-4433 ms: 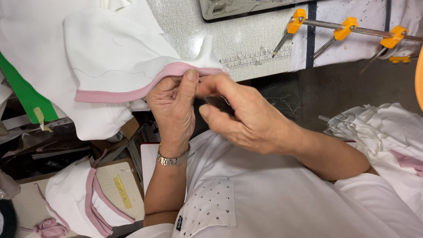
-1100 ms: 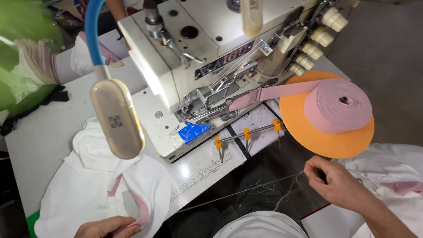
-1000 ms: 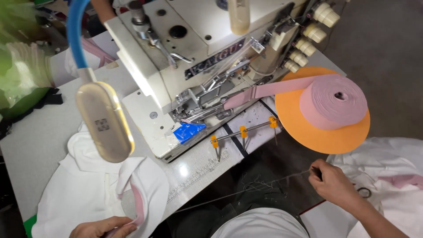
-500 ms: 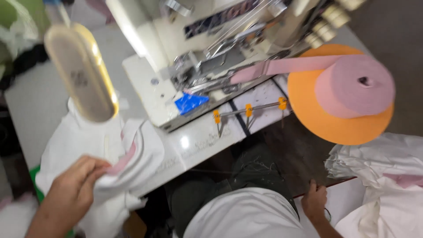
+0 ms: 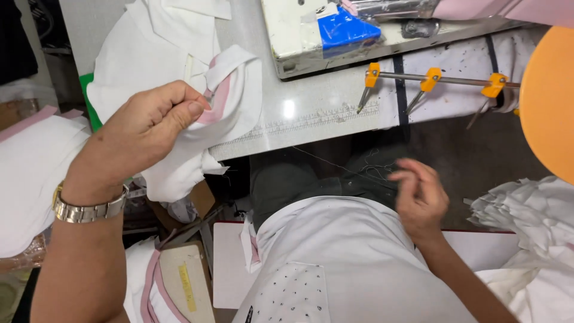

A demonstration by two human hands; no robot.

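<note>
Left hand [image 5: 149,122] pinches the white garment's pink-trimmed edge [image 5: 218,98] at frame left over the desk [image 5: 311,119], lifting it clear; right hand [image 5: 418,197], blurred at centre right, half-curled, holds nothing visible.

Blue tape label [image 5: 345,30] on sewing machine [image 5: 299,36], top centre; yellow strip label [image 5: 187,287] bottom left.

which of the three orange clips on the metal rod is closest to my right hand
The middle orange clip: it sits almost straight above your right hand, while the other two lie farther out toward the rod's ends.

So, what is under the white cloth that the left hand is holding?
Under the white cloth the grey table edge shows, and below it a cardboard box. The table part beneath the cloth is covered. The left hand grips it.
</note>
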